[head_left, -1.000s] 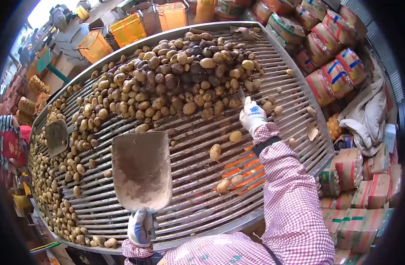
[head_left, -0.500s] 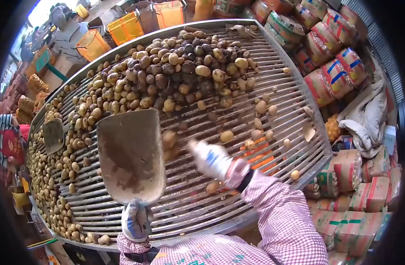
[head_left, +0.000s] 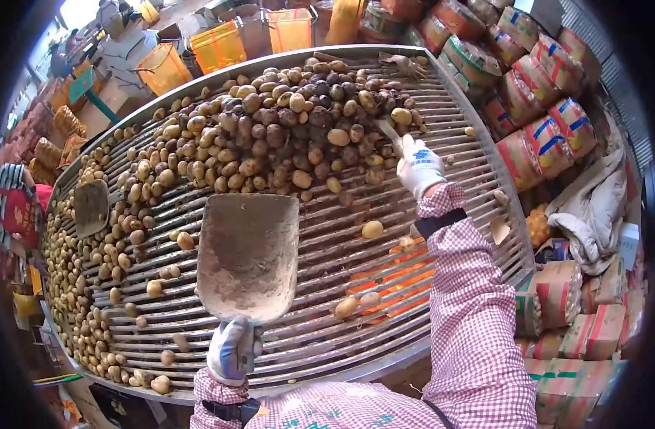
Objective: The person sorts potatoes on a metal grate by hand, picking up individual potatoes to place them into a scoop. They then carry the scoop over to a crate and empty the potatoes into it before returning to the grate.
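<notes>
My left hand [head_left: 232, 349], in a white glove, grips the handle of a metal scoop [head_left: 249, 256] held flat over the barred sorting table [head_left: 442, 129]; the scoop is empty. My right hand [head_left: 419, 166], also gloved, reaches to the right edge of the big potato pile [head_left: 284, 129] and holds a thin grey tool [head_left: 389, 134] pointing into the potatoes. A few loose potatoes [head_left: 372, 229] lie on the bars between my arms.
Small potatoes [head_left: 77, 286] line the table's left rim. Another person's scoop [head_left: 91, 207] rests there. Orange crates [head_left: 216, 44] stand beyond the table. Filled sacks [head_left: 542, 136] and boxes [head_left: 592, 314] are stacked at the right.
My right hand swept back toward me through the loose potatoes, then reached out again to the pile's right edge. The scoop swung left and returned toward the middle. Several potatoes rolled left.
</notes>
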The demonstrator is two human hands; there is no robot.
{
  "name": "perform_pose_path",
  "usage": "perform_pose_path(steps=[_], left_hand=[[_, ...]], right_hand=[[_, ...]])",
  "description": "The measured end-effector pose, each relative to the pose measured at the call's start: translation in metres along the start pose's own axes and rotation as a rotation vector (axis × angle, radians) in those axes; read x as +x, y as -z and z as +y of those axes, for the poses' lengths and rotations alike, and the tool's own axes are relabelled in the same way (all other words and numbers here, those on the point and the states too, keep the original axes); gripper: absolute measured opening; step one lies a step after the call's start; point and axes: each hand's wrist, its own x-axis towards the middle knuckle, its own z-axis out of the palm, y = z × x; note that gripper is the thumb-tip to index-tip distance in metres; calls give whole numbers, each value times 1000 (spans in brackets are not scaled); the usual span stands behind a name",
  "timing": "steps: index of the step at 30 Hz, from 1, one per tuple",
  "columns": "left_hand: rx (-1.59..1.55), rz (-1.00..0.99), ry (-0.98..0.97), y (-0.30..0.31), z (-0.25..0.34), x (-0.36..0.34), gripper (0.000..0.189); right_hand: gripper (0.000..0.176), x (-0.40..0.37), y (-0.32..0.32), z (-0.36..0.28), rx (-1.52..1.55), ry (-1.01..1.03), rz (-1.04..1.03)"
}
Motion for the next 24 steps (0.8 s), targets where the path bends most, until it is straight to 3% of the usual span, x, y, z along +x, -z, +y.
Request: perform_pose_path(steps=[2, 3, 4, 5, 8, 12, 14, 18, 21, 24], left_hand=[[0, -17, -10, 7, -3, -2, 37], [-102, 2, -48, 9, -6, -1, 26], [-105, 5, -47, 10, -5, -1, 26], [-135, 47, -73, 11, -4, -2, 26], [-97, -13, -126, 26, -2, 3, 26], [-169, 129, -109, 7, 9, 8, 29], [-137, 110, -105, 11, 11, 8, 28], [-153, 79, -131, 13, 14, 4, 29], [-205, 148, -149, 23, 10, 4, 29], [-259, 224, -205, 35, 3, 4, 29]], right_hand=[[46, -4, -3, -5, -66, 41, -147], [47, -10, -21, -4, -53, 115, -86], [50, -25, -15, -14, -39, 133, -111], [55, -33, -41, -12, 7, 209, -8], [62, -82, -58, -25, 96, 379, -23], [60, -133, -42, -24, 395, 602, -53], [54, -127, -34, -14, 424, 552, -108], [53, -80, -63, 40, 318, 157, 241], [58, -57, -71, 54, 215, -50, 123], [58, -64, -78, 43, 228, -24, 127]])
